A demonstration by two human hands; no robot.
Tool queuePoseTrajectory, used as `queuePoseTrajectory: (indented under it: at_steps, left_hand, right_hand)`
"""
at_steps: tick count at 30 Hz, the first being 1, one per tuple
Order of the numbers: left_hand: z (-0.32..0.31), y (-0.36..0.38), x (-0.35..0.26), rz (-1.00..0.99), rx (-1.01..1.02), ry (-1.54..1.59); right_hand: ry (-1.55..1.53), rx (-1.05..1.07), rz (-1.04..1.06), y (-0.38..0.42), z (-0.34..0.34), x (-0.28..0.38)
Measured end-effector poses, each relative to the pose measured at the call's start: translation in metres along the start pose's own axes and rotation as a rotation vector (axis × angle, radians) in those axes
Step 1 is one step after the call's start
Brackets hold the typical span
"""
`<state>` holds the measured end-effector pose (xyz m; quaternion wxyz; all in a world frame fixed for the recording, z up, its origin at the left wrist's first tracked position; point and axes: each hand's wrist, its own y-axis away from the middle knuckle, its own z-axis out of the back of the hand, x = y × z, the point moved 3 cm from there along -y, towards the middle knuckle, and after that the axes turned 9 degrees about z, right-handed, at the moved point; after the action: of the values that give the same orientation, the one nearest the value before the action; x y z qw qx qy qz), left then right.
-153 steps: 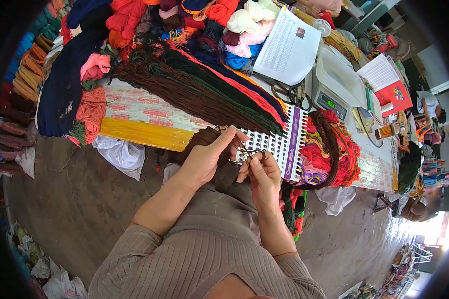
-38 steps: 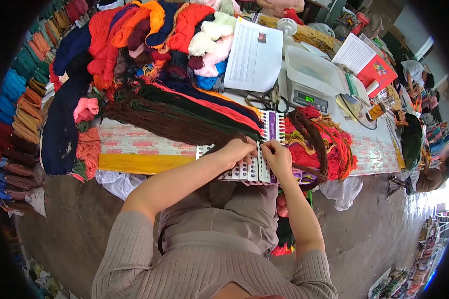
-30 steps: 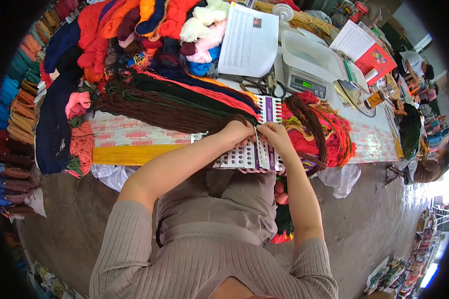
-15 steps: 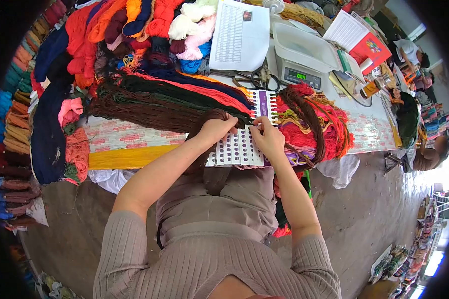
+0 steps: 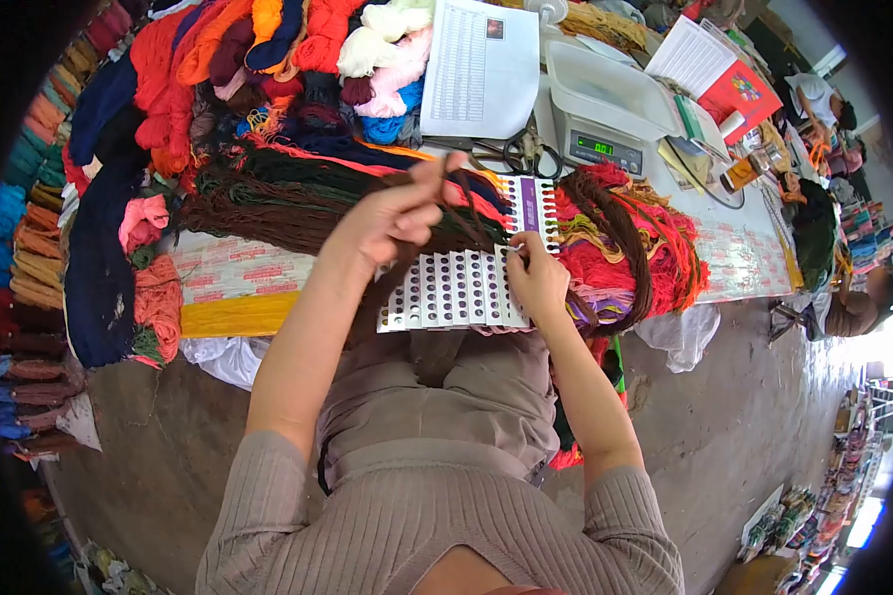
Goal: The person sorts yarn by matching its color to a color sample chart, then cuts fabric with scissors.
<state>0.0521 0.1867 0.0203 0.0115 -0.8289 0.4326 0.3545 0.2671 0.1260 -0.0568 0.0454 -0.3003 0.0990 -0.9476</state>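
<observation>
My left hand [image 5: 397, 216] is raised above the card, its fingers curled around a thin strand of brown yarn [image 5: 481, 206] that runs down toward the card's top edge; the fingertips are slightly blurred. Beneath lies a white punched card [image 5: 456, 315] with rows of dark holes. At its upper right, my right hand [image 5: 538, 280] pinches the card's edge, where a yarn end may be hidden under the fingers. Long brown hanks [image 5: 268, 220] stretch out to the left. A second card strip with a purple band [image 5: 529, 203] carries coloured yarn ends.
Red and multicoloured yarn [image 5: 675, 253] lies to the right. Behind are scissors [image 5: 531, 154], a digital scale [image 5: 605, 149] with a clear tub [image 5: 610, 89], and a printed sheet [image 5: 481, 69]. Piled skeins [image 5: 159, 79] fill the left. Another person [image 5: 814, 104] is at far right.
My left hand has lifted off the card, up and slightly left, drawing brown yarn with it. My right hand stays at the card's edge. The scale reading differs.
</observation>
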Motion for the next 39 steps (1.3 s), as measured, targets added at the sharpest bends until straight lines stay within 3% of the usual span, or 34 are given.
queuePoseTrajectory:
  at_steps: [3, 5, 13, 16, 19, 20, 22, 23, 24, 25, 26, 27, 28, 32, 33, 35, 36, 38, 39]
  left_hand:
    - [-0.005, -0.023, 0.027, 0.08, 0.075, -0.2]
    - [-0.012, -0.024, 0.027, 0.056, 0.113, -0.189]
    - [-0.026, -0.004, 0.01, -0.042, -0.016, -0.394]
    - [-0.02, -0.02, 0.024, -0.032, -0.116, -0.52]
    - [-0.012, -0.053, 0.07, 0.143, -0.096, -0.911]
    - [-0.011, -0.059, 0.085, 0.258, 0.008, -0.948]
    - [-0.008, -0.062, 0.083, 0.165, -0.202, -1.074]
    - [0.006, -0.066, 0.072, -0.196, -0.368, -1.352]
    - [0.031, -0.068, 0.062, -0.311, -0.51, -1.396]
    - [0.048, -0.06, 0.053, -0.517, -0.58, -1.123]
    - [0.045, -0.03, 0.035, -0.054, -0.493, -0.477]
    - [0.052, -0.012, 0.012, -0.04, -0.431, -0.162]
    - [0.066, 0.006, -0.014, -0.006, -0.297, -0.027]
    - [0.122, 0.08, -0.096, -0.176, -0.24, 0.241]
    - [0.142, 0.091, -0.112, -0.198, -0.302, 0.264]
    - [0.165, 0.105, -0.127, -0.427, -0.707, -0.013]
    - [0.172, 0.116, -0.13, -0.514, -1.106, -0.442]
    - [0.182, 0.133, -0.131, -0.119, -1.679, -1.098]
    - [0.16, 0.13, -0.108, -0.286, -1.479, -1.075]
  right_hand:
    - [-0.151, -0.17, 0.05, 0.002, 0.002, -0.005]
    - [-0.119, -0.134, 0.025, 0.002, 0.005, -0.002]
    - [-0.082, -0.094, 0.036, 0.002, 0.002, -0.001]
    - [-0.266, -0.295, 0.082, 0.005, 0.002, -0.005]
    - [-0.353, -0.375, 0.143, 0.009, -0.004, -0.016]
    - [-0.301, -0.379, 0.149, 0.011, -0.005, -0.016]
    - [-0.155, -0.347, 0.205, 0.01, 0.0, -0.004]
    - [-0.065, -0.301, 0.228, 0.009, 0.001, 0.001]
    - [-0.003, -0.216, 0.221, 0.007, 0.004, 0.009]
    - [0.036, -0.07, 0.165, 0.006, 0.009, 0.021]
    - [0.072, -0.1, 0.185, 0.005, 0.007, 0.022]
    - [0.106, -0.127, 0.206, 0.004, 0.005, 0.023]
    - [0.104, -0.141, 0.196, 0.004, 0.003, 0.02]
    - [0.096, -0.033, 0.105, 0.002, 0.008, 0.025]
    - [0.086, -0.035, 0.102, 0.003, 0.007, 0.024]
    - [0.082, -0.032, 0.094, 0.002, 0.004, 0.02]
    - [0.088, -0.027, 0.087, 0.002, 0.002, 0.017]
    - [0.07, -0.031, 0.098, 0.003, 0.002, 0.015]
    - [0.049, -0.029, 0.092, 0.002, 0.003, 0.014]
